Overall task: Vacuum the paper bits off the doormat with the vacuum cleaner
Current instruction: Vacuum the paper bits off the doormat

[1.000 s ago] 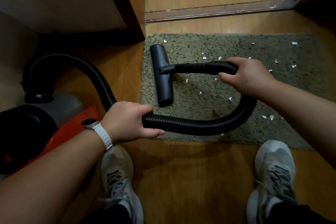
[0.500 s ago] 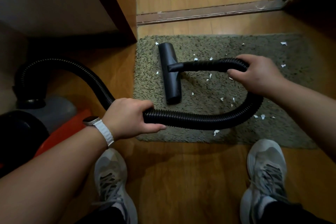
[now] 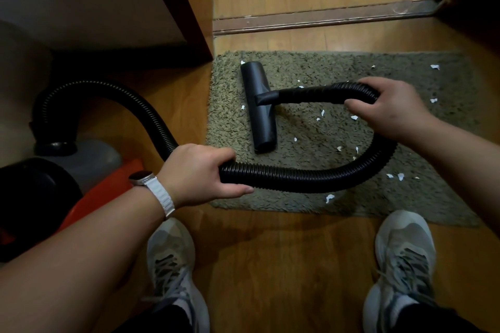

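Paper bits (image 3: 322, 113): scattered on the doormat (image 3: 311, 67), mostly right of the nozzle and around the hose loop; a few lie near the right edge.
Nozzle (image 3: 261, 108): laid flat on the mat's left part, apart from most bits; the far-right ones may be missed if the sweep is kept short.
Hose (image 3: 297, 177): looped low over the mat; bits may be dragged onto the floor (image 3: 270, 251) by it.
Right hand (image 3: 389, 108): fingers curled round the hose bend behind the nozzle; the head may be tilted and suction lost.
Left hand (image 3: 197, 173): fingers wrapped round the hose at the mat's near-left corner; the hose may be kinked by a sharp pull.
Pile: shaggy, so bits may be held in it.
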The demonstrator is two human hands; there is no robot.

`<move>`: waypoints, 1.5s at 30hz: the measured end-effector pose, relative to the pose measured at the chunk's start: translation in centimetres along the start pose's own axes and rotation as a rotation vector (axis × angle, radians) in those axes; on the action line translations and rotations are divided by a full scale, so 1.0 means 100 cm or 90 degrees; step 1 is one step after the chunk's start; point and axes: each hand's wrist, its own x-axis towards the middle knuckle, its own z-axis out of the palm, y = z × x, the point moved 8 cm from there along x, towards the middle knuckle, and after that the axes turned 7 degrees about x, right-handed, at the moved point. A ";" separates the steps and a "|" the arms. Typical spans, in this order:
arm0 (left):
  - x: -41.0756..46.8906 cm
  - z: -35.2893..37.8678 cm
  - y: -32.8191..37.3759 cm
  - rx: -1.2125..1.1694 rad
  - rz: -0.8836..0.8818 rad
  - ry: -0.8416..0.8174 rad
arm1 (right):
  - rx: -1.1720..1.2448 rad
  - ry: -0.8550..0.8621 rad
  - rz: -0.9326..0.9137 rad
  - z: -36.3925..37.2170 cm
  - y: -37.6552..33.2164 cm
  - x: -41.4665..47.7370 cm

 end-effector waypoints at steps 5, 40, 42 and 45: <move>-0.002 0.001 -0.001 -0.005 0.001 -0.002 | -0.001 -0.014 -0.006 0.006 -0.004 0.002; -0.005 0.007 -0.003 -0.001 -0.005 -0.040 | -0.128 -0.108 0.007 0.018 -0.012 -0.002; -0.003 0.005 -0.001 -0.008 -0.007 -0.040 | -0.129 -0.107 0.015 0.013 -0.008 -0.006; -0.001 0.004 0.003 -0.013 -0.004 -0.040 | -0.129 -0.094 0.030 0.005 -0.001 -0.015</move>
